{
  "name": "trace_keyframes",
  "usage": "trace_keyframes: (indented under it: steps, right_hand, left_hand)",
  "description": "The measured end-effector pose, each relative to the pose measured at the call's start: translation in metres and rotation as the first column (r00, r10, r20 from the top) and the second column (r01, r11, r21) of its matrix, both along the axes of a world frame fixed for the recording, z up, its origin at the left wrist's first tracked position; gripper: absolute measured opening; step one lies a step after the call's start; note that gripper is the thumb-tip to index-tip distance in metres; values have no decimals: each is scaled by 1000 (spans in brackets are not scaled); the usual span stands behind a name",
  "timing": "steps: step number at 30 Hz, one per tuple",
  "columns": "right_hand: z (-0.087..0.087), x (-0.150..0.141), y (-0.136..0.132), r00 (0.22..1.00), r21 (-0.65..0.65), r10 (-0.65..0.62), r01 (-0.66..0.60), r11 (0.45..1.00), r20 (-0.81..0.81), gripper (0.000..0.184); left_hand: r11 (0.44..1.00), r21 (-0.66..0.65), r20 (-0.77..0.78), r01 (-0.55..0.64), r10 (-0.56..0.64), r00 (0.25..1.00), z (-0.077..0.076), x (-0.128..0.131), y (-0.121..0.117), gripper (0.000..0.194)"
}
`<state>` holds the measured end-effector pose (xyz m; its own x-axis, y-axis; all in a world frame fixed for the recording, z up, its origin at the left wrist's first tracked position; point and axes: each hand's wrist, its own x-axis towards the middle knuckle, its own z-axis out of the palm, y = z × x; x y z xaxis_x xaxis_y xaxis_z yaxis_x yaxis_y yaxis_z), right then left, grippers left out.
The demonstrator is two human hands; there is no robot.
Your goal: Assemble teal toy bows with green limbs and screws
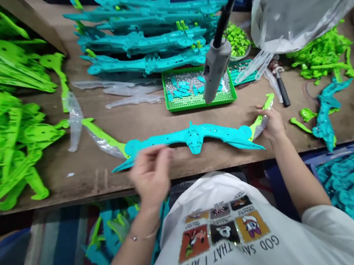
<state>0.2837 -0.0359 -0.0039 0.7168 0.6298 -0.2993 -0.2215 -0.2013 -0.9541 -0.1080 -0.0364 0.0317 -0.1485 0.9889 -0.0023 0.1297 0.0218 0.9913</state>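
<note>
A toy bow lies across the bench in front of me, with a turquoise body [171, 138] and a lime-green limb with a clear plastic piece at each end. My right hand [274, 124] grips the right green limb [268, 103] near its tip. Over the left part of the body is my left hand [153, 175], its thumb and fingers curled together in a pinch. Anything between those fingers is too small or blurred to make out. The left green limb [107, 135] angles up and away from the body.
An electric screwdriver [217, 67] hangs above a green tray [201, 105] of screws and small turquoise pieces. Stacked turquoise bow bodies [141, 43] lie behind. Lime-green parts [4, 143] pile up at left. A black-handled tool [283, 89] and a turquoise toy part [324, 116] are at right.
</note>
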Motion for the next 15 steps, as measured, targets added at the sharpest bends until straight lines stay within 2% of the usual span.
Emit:
trace_keyframes:
  steps: [1,2,3,4,6,7,9,13,15]
  right_hand:
    - [3,-4,0,1000,18,-15,15,1000,-17,32]
    - [5,-8,-1,999,36,-38,39,999,-37,28]
    - [7,-13,-2,997,53,-59,62,997,-58,26]
    - [9,-18,-3,994,67,-73,79,995,-80,25]
    - [14,-31,-7,987,110,-83,98,989,-135,24]
    - [16,-37,-9,984,133,-85,106,985,-155,25]
    - [21,-46,-13,986,159,-85,108,981,-142,25]
    - [26,-52,-17,996,162,-80,83,983,-26,24]
    - [26,-49,-17,1000,139,-26,25,990,8,24]
  left_hand:
    - [922,-212,179,323,-289,941,2,23,-14,25]
    - [728,-343,388,594,-466,795,2,46,-26,31]
    - [545,-387,564,744,-498,659,-1,69,-37,38]
    - [477,-399,668,783,-434,604,-6,90,-44,44]
    - [478,-383,765,790,-316,562,-17,125,-52,50]
    - [496,-385,787,778,-263,558,-22,138,-53,49]
    - [529,-389,806,754,-200,557,-27,155,-53,48]
    - [551,-391,809,737,-176,561,-23,161,-52,48]
    - [553,-393,807,735,-176,564,-20,161,-54,51]
